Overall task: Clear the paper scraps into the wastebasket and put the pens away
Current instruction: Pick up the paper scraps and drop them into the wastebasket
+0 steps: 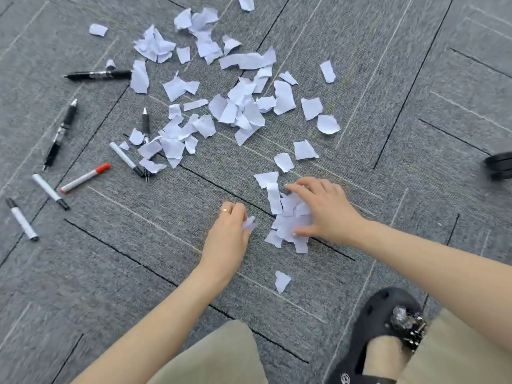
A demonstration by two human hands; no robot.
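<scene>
Crouched over grey carpet floor (388, 79), knees in khaki and a black clog (371, 328) poking in at bottom right. Left hand (228, 234) with fingers (238, 210) curled, pinching a small paper scrap (249, 223) at the tips; gold ring (225, 210) showing. Right hand (325, 209) spread flat-ish over a little gathered pile of scraps (288, 220), straight fingers pressing down on it, thumb along the near edge. One stray scrap (281, 281) lying closer to the knees. Big mess of torn white paper (238, 106) scattered farther out, well apart from the hands, stretching up to the top edge. Pens all off to the left: black pen (97, 75) touching a scrap at its end, another black pen (61, 134) lying diagonal, a third pen (145, 123) half buried under scraps, red-capped marker (84, 178), and three white markers with black caps (50, 191) nearby. No wastebasket anywhere in view. Some dark wheel-looking thing (500, 165) at the right edge, can't tell what.
</scene>
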